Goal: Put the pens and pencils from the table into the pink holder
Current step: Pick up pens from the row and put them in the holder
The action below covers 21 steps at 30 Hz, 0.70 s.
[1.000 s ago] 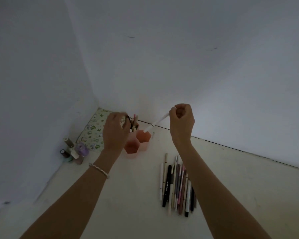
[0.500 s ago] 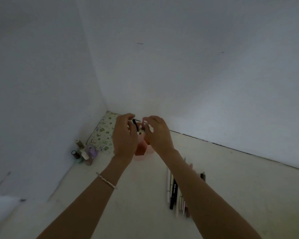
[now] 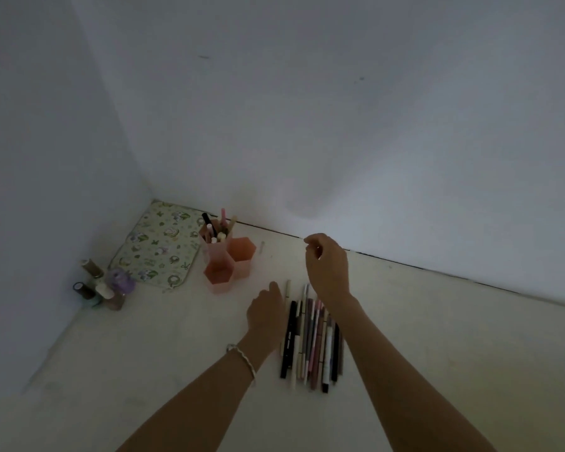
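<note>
light, stiff pens and pencils are lying in a row mid-table, the pink holder standing near the back edge. they are probably wanting a mid-barrel pinch. the left hand is reaching them, grip hidden; the right hand is hovering, loosely curled, empty.

Home corner, nail polish bottles, patterned pouch

We work from one view only: a head-worn wide-angle camera, close above the table, facing forward and down into the corner where two walls meet.
</note>
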Tool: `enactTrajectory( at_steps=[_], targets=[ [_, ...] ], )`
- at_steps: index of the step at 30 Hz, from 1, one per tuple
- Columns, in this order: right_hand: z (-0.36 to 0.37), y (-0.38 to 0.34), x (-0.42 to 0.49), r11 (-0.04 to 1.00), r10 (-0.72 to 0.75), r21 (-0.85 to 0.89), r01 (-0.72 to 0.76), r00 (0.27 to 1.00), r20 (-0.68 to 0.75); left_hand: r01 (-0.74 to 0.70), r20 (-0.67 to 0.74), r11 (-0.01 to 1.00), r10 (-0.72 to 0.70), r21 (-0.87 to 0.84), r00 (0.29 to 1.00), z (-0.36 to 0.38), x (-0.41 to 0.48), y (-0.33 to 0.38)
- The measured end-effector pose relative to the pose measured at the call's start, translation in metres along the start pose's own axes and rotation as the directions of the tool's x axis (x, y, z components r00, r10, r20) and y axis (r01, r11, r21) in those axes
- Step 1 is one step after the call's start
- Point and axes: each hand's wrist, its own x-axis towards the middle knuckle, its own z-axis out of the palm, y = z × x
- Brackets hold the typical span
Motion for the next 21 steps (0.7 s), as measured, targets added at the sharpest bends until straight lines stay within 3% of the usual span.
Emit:
enactTrajectory(
  at_steps=[3, 5, 7, 10, 12, 14, 17, 19, 21],
  targets=[
    [0.008, 0.011, -0.003, 0.991, 0.108, -0.093, -0.097, 0.987, 0.121, -0.022, -0.122, 0.948, -0.018, -0.318, 0.992, -0.028, 0.009, 0.000],
    [0.020, 0.016, -0.006, 0.970, 0.202, -0.186, -0.158, 0.948, 0.245, -0.120, -0.269, 0.868, -0.016, -0.481, 0.963, -0.058, 0.017, 0.001],
    [0.035, 0.021, -0.011, 0.938, 0.261, -0.313, -0.151, 0.900, 0.350, -0.272, -0.430, 0.807, 0.025, -0.524, 0.902, -0.089, 0.021, 0.003],
    [0.056, 0.024, -0.024, 0.870, 0.250, -0.492, -0.011, 0.871, 0.422, -0.448, -0.613, 0.751, 0.074, -0.485, 0.787, -0.127, 0.023, 0.003],
    [0.064, 0.022, -0.025, 0.870, 0.198, -0.490, 0.049, 0.876, 0.440, -0.502, -0.696, 0.728, 0.049, -0.466, 0.717, -0.146, 0.025, 0.000],
    [0.063, 0.011, -0.013, 0.932, 0.143, -0.362, 0.009, 0.909, 0.391, -0.540, -0.772, 0.700, -0.025, -0.467, 0.635, -0.164, 0.030, -0.009],
    [0.045, -0.021, 0.016, 0.994, 0.086, -0.076, -0.077, 0.988, 0.127, -0.553, -0.823, 0.660, -0.183, -0.509, 0.539, -0.184, 0.042, -0.029],
    [0.031, -0.045, 0.030, 0.997, 0.019, 0.081, -0.014, 0.998, -0.059, -0.533, -0.832, 0.675, -0.231, -0.511, 0.504, -0.185, 0.050, -0.042],
    [0.021, -0.066, 0.036, 0.980, -0.041, 0.184, 0.075, 0.982, -0.183, -0.502, -0.830, 0.712, -0.208, -0.491, 0.517, -0.177, 0.056, -0.051]
  ],
)
